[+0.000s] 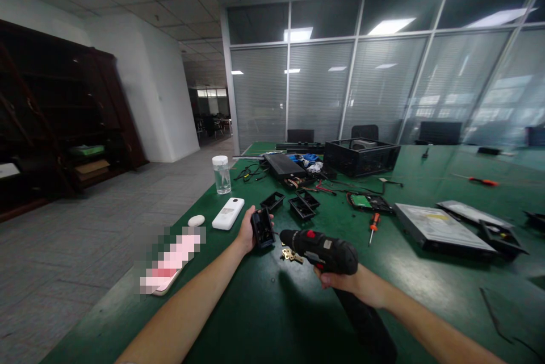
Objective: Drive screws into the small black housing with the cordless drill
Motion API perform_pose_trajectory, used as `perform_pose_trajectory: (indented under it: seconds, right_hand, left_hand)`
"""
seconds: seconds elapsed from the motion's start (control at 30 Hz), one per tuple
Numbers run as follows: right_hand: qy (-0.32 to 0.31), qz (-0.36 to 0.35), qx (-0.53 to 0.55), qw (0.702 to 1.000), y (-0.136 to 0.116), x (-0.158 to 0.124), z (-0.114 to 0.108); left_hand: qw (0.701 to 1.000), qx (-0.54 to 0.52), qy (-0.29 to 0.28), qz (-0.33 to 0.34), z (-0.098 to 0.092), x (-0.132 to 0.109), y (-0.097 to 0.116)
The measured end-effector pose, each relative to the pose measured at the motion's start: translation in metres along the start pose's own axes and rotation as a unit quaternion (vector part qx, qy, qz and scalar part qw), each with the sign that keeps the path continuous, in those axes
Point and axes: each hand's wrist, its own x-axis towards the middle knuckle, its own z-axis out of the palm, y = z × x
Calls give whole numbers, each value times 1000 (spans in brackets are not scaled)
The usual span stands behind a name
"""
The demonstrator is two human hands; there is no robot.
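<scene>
One black box-shaped housing (263, 229), probably light and stiff, is left of the cordless drill (327, 251). The left hand (246, 233) clasps its outer walls, seemingly the safest hold; the right hand (343, 281) grips the drill.

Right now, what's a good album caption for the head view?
Left hand holds an open black rectangular box; right hand grips a black-and-red drill.

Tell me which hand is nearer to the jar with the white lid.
Left: the left hand is right of the jar, on its near side; the right hand, gripping the drill, is much farther right.
</scene>
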Motion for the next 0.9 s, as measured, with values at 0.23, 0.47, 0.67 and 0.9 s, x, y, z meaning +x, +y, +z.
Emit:
perform_pose_trajectory:
  seconds: [0.23, 0.47, 0.67, 0.9]
  right_hand:
    - [0, -4, 0, 1000, 2, 0, 0]
    - [0, -3, 9, 1000, -3, 0, 0]
    - [0, 2, 18, 1000, 2, 0, 1]
    - [-1, 6, 19, 1000, 1, -1, 1]
  left_hand:
    - [1000, 23, -11, -4, -1, 0, 0]
    - [1000, 11, -9, 5, -1, 0, 0]
    - [1000, 12, -10, 1, -2, 1, -1]
    - [1000, 1, -7, 1, -3, 2, -1]
